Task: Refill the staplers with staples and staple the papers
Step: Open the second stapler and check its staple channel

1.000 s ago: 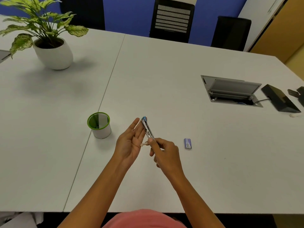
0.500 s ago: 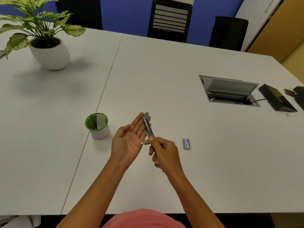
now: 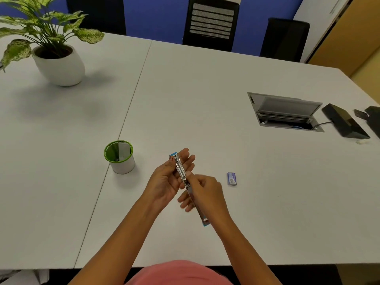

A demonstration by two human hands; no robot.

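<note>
Stapler (image 3: 181, 169) is lying unfolded above the table (image 3: 277, 212), its long axis running from the left fingertips back toward the body. Left hand (image 3: 166, 179) is cradling the far half, thumb clamping it. Right hand (image 3: 203, 188) is pinching the hinge and is nearer the staple box (image 3: 231, 178). Versus 0.5 s ago: the near arm is now swung out.

White tables (image 3: 205, 89), blue wall (image 3: 154, 15), black chairs (image 3: 211, 23).
</note>
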